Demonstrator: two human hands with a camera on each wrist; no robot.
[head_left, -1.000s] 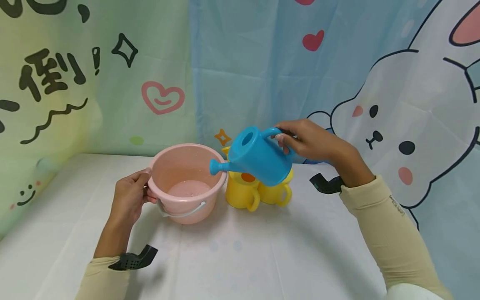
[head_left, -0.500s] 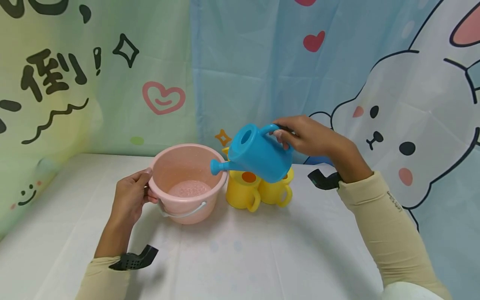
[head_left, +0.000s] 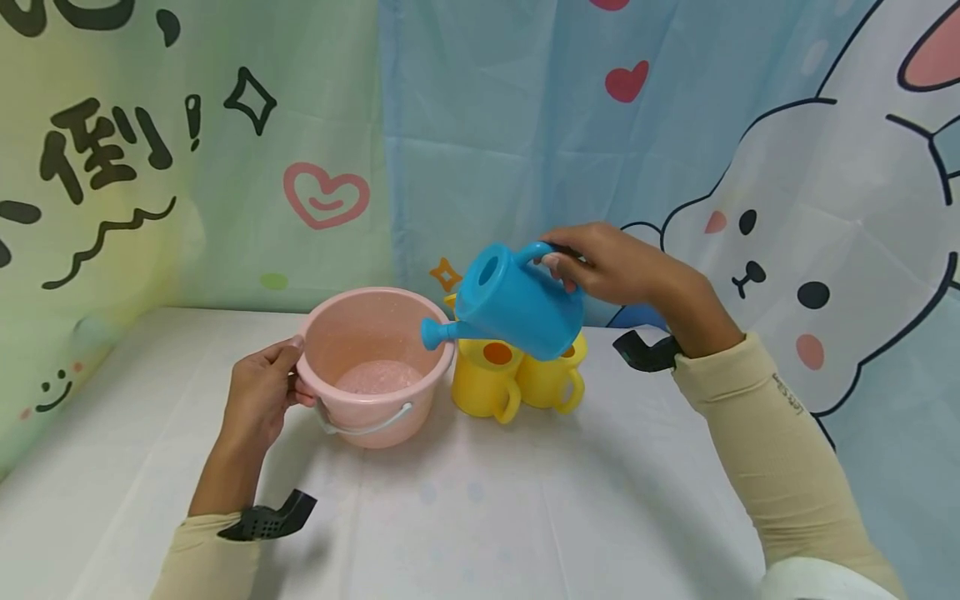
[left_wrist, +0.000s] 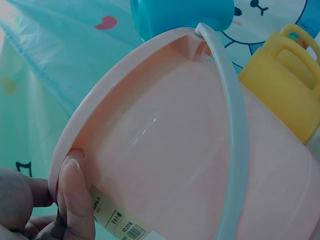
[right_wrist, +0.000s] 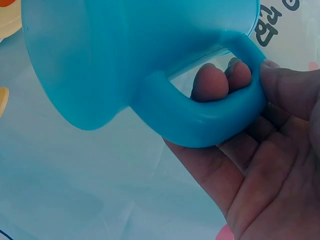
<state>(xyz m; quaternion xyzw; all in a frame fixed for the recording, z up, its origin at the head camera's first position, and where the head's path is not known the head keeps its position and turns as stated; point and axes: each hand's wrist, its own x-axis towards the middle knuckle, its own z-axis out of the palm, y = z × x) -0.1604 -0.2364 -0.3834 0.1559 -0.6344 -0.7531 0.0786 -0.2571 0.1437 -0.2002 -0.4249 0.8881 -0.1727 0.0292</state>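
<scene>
A pink bucket (head_left: 382, 408) with a pale handle (left_wrist: 235, 145) stands on the white table, some clear liquid in its bottom. My left hand (head_left: 258, 387) pinches the bucket's left rim between thumb and fingers. My right hand (head_left: 607, 267) grips the handle of a blue watering can (head_left: 517, 304), fingers curled through the loop as the right wrist view shows. The can is held in the air, tilted left, its spout (head_left: 435, 333) over the bucket's right rim. Behind and below the can stand two yellow watering cans (head_left: 480, 387), partly covered by it.
The yellow cans sit close to the bucket's right side. A printed cloth backdrop (head_left: 480, 167) hangs behind the white table (head_left: 465, 500). Each forearm wears a black wrist mount (head_left: 270, 517). A label (left_wrist: 120, 217) is stuck on the bucket's outside.
My right hand has raised the blue watering can slightly and tipped it a little more. Ripples show in the bucket's liquid. The left hand and bucket have stayed in place.
</scene>
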